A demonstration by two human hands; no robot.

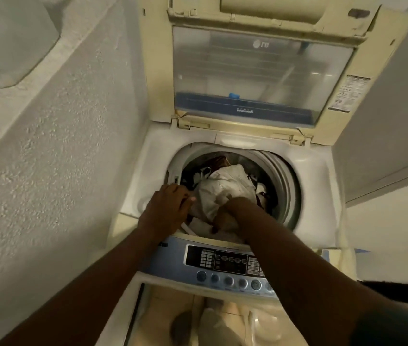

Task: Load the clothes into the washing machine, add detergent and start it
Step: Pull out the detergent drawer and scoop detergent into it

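Pushing a pale garment (225, 186) into the washing machine (309, 168), you are gripping its cloth in your right hand (225, 218) while your left hand (170, 208), fingers straight, is tucking the edge in, likely to seat the load below the rim.

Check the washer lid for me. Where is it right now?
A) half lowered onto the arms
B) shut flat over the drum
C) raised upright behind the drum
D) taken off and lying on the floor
C: the lid stands raised behind the drum, leaving the white garment inside in plain view.
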